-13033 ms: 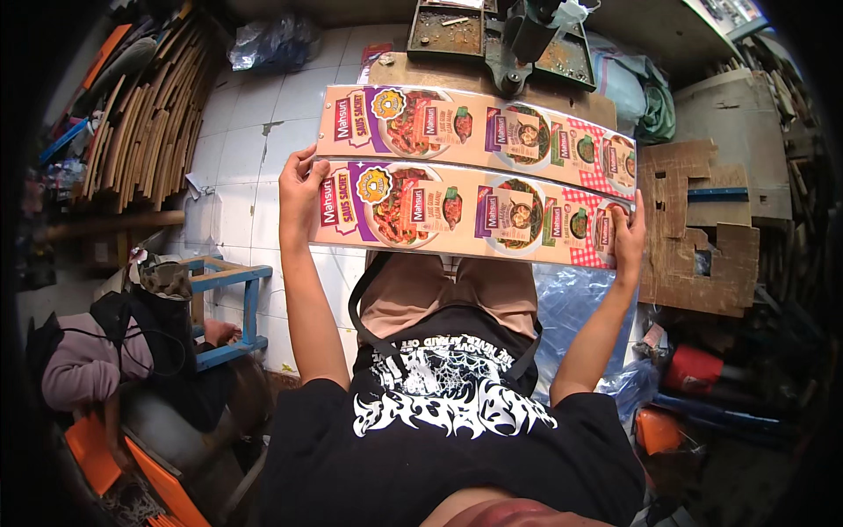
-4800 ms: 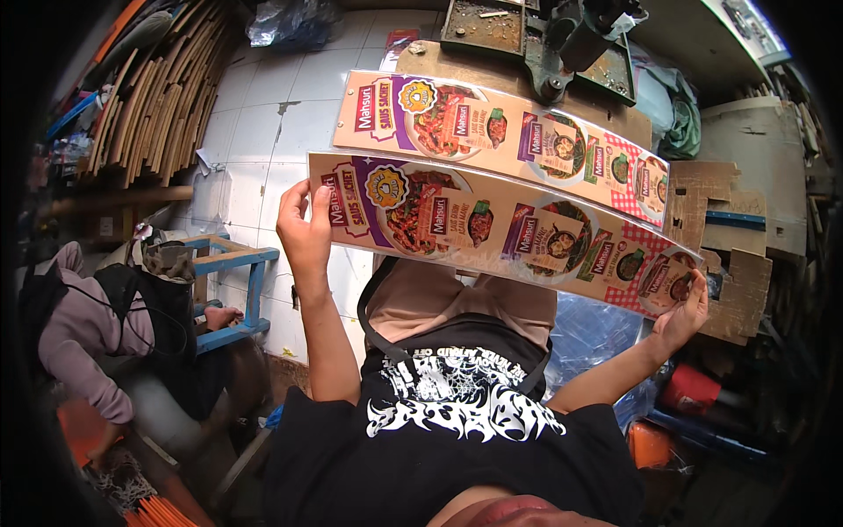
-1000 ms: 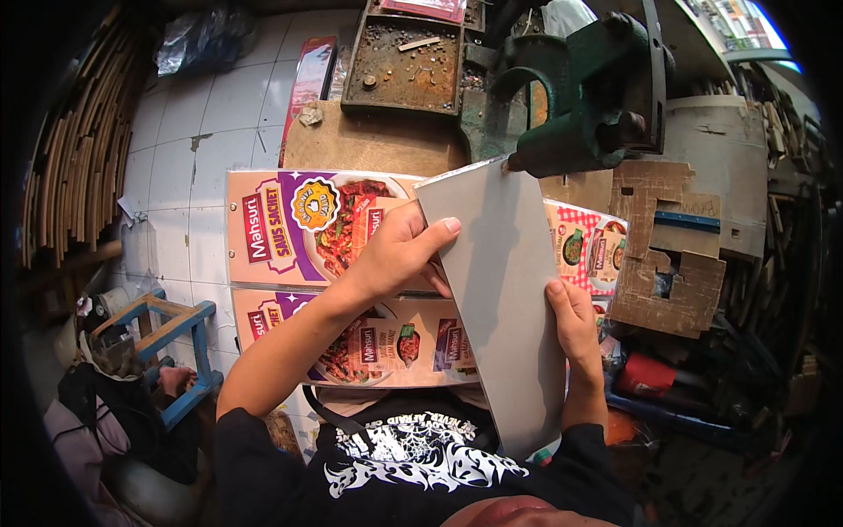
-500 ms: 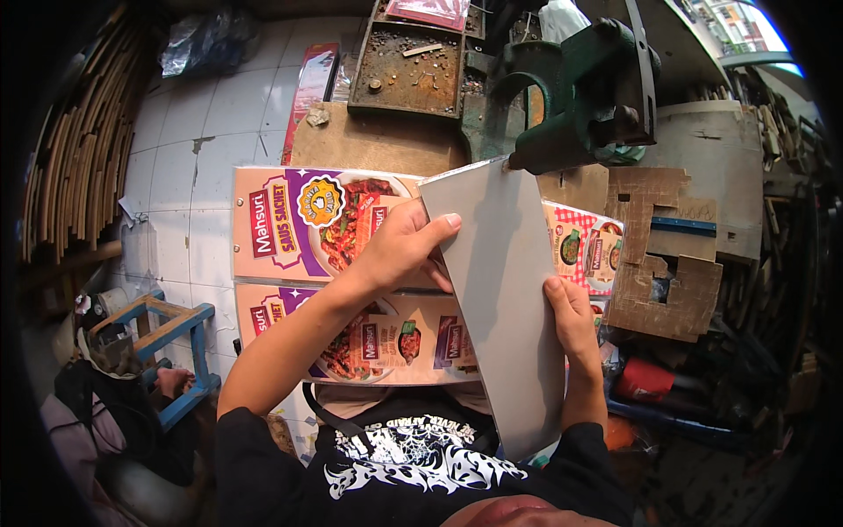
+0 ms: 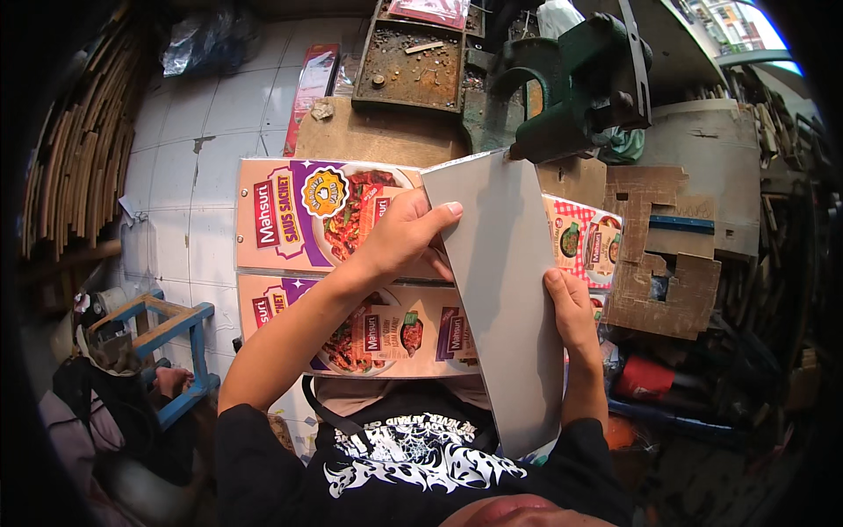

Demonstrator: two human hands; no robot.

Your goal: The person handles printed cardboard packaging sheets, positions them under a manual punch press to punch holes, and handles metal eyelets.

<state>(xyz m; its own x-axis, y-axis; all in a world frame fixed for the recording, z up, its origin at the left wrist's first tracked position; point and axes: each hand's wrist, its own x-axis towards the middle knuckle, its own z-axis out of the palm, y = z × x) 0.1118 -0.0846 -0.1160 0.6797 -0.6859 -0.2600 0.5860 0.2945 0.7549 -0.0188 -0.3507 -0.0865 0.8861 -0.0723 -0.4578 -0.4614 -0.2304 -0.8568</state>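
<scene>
Steadying the near end of the grey panel [image 5: 505, 307] matters first: it runs from close over the dark shirt [image 5: 413, 448], slanting up between the hands, plain face upward, though whether it touches the cloth I cannot tell. The right hand [image 5: 572, 316] pinches the right edge, thumb on the face, fingers hidden beneath; a light hold there should suit small turns. Farther along, the left hand [image 5: 404, 235] pinches the opposite edge, thumb on top, and probably does best as the guide. Below the left forearm lies the lower printed panel [image 5: 408, 338], and beyond it the upper printed panel [image 5: 285, 220]; lifting the grey edge slightly clear should avoid scuffing both. Past the hands, the far corner sits right at the nose of the green machine [image 5: 571, 97], contact unclear, above the wooden counter [image 5: 369, 132]; squaring that corner before pressing and holding fingertips well back seems wise.
</scene>
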